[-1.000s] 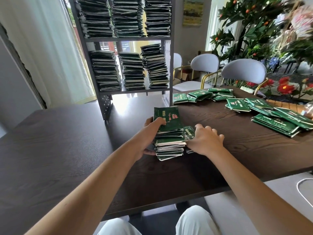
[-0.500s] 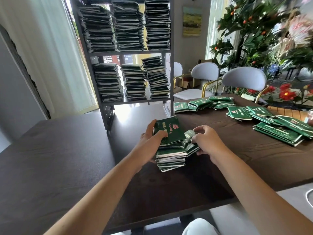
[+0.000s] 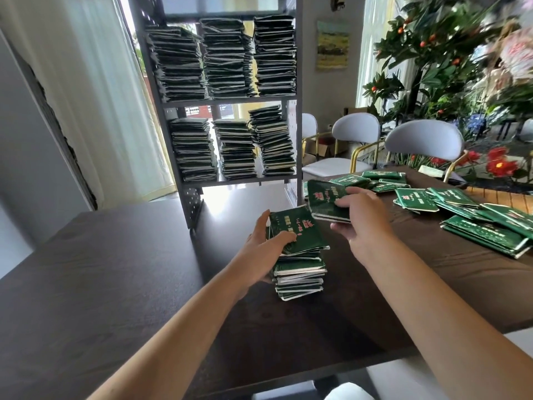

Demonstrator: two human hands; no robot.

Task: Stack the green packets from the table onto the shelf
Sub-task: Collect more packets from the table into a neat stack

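Right hand (image 3: 360, 223) fingers (image 3: 344, 201) pinch a few green packets (image 3: 326, 202), lifted just above the table (image 3: 115, 269). Left hand (image 3: 265, 249) clasps the stack (image 3: 298, 255) standing on the table, thumb on top. Loose packets (image 3: 461, 209) lie right; the shelf (image 3: 230, 101) stands behind, holding 6 piles.

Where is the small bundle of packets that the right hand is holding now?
In the head view, the small bundle is held by the right hand above the table, just up and right of the tall stack the left hand steadies.
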